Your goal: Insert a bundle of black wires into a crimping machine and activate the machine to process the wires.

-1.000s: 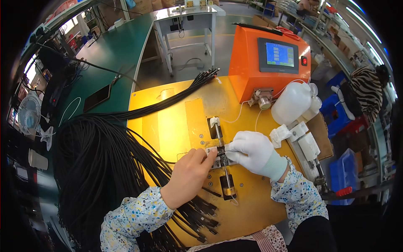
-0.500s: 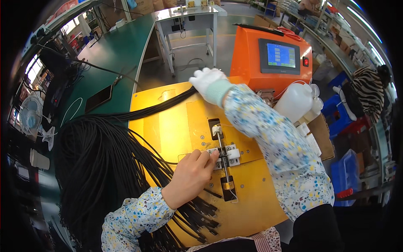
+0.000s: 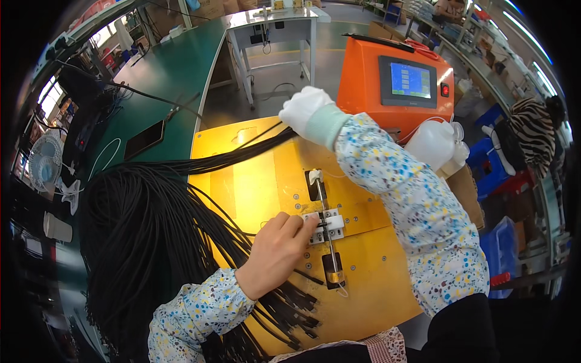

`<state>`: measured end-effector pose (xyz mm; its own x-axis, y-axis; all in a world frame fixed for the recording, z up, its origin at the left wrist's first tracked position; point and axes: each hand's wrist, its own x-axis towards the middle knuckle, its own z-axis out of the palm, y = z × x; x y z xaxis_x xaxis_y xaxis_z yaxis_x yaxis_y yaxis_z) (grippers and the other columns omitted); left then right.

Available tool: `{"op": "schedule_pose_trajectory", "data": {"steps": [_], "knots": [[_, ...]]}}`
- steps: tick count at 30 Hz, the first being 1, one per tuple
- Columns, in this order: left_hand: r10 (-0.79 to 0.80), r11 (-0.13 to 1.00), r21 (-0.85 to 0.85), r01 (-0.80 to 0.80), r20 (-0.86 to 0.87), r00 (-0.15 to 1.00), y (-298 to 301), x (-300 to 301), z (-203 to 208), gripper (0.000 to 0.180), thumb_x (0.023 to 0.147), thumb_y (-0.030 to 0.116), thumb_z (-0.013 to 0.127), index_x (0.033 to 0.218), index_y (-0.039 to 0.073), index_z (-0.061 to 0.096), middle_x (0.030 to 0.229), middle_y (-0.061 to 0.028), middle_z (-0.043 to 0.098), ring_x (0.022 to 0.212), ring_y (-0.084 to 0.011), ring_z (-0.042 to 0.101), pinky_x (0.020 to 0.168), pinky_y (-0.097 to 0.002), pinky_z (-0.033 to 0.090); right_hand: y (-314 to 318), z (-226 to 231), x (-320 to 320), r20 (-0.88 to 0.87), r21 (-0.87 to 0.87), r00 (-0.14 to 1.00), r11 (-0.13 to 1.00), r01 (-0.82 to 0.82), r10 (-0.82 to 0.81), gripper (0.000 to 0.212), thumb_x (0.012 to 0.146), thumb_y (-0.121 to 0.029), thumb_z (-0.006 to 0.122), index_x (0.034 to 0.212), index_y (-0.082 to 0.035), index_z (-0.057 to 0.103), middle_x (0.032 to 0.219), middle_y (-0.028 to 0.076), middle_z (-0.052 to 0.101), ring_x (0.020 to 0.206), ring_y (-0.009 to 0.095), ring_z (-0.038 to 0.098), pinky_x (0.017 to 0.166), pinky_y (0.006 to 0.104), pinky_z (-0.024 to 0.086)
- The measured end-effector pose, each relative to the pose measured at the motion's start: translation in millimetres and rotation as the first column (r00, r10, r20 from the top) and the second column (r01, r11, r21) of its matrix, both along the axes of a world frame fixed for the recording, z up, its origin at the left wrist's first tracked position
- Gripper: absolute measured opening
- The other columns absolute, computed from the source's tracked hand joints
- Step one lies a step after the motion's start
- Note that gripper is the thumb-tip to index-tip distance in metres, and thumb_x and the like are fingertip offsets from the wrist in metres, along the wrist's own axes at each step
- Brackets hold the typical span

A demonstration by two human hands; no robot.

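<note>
Over the yellow surface's (image 3: 363,284) far edge, the right hand (image 3: 307,114) grips black cables (image 3: 242,157); the left hand (image 3: 276,254) touches the fixture (image 3: 333,223), its grip unclear. Open room lies toward the near right corner.

Cables (image 3: 130,242) at 8 o'clock are black, the desk (image 3: 166,91) at 10 green, the glove (image 3: 304,110) at 12 white, the sleeve (image 3: 433,242) at 4 blue-and-yellow-flecked white.

Gloved right hand (image 3: 305,111) gripping black cables (image 3: 254,152), bare left hand (image 3: 279,247) at fixture (image 3: 334,224); orange machine (image 3: 363,78)
</note>
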<state>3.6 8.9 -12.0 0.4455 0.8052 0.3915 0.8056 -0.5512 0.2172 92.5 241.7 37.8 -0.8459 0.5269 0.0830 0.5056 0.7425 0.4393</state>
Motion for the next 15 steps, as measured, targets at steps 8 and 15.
{"op": "schedule_pose_trajectory", "data": {"steps": [8, 15], "knots": [[0.094, 0.993, -0.076, -0.086, 0.107, 0.990, 6, -9, -2, 0.028, 0.072, -0.002, 0.067, 0.099, 0.003, 0.060, 0.097, -0.0098, 0.057, 0.092, -0.0288, 0.053, 0.084, -0.0368, 0.043, -73, 64, 49, -0.359, 0.380, 0.895, 0.917, -0.118, 0.264, 0.010, 0.076, -0.011, 0.059, 0.086, -0.012, 0.059, 0.075, 0.001, 0.056, 0.076, 0.020, 0.060, 0.068, 0.0321, 0.049], [-0.029, 0.982, -0.187, 0.015, -0.076, 0.997, -8, -14, 54, 0.029, 0.074, 0.004, 0.070, 0.101, 0.005, 0.061, 0.114, -0.0113, 0.057, 0.115, -0.0332, 0.046, 0.099, -0.0433, 0.036, -115, 39, 90, -0.457, -0.027, 0.888, 0.999, 0.036, -0.045, 0.007, 0.081, -0.016, 0.064, 0.086, -0.011, 0.062, 0.071, 0.005, 0.058, 0.070, 0.025, 0.061, 0.063, 0.0362, 0.048]]}}
